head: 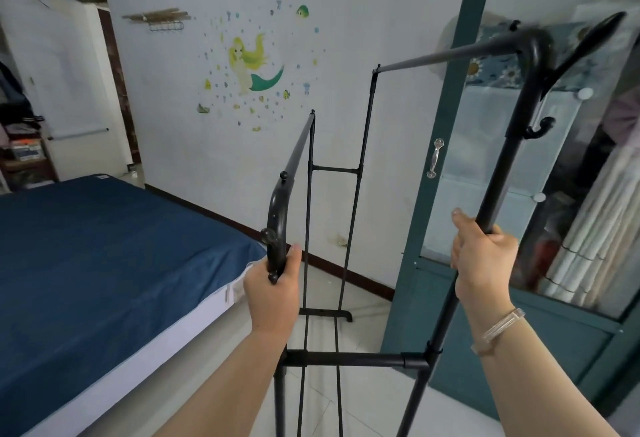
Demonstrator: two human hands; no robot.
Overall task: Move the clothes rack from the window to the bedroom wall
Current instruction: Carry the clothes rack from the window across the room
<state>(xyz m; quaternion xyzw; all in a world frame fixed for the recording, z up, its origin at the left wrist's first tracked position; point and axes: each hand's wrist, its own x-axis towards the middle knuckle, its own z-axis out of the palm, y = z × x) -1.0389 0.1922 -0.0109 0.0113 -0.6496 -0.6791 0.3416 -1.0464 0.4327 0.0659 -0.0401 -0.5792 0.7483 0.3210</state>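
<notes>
The left hand (273, 284) gripped the curved end of a black tubular metal clothes rack (349, 358); the right hand (481, 256) clasped its taller upright. A blue-covered bed (104, 246) lay left of both hands.

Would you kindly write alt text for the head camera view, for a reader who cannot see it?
A person grips a black clothes rack with both hands, the left hand on its lower curved end, the right hand on a taller upright. A blue bed lies to the left, a teal glass door to the right, a mermaid wall sticker ahead.
</notes>
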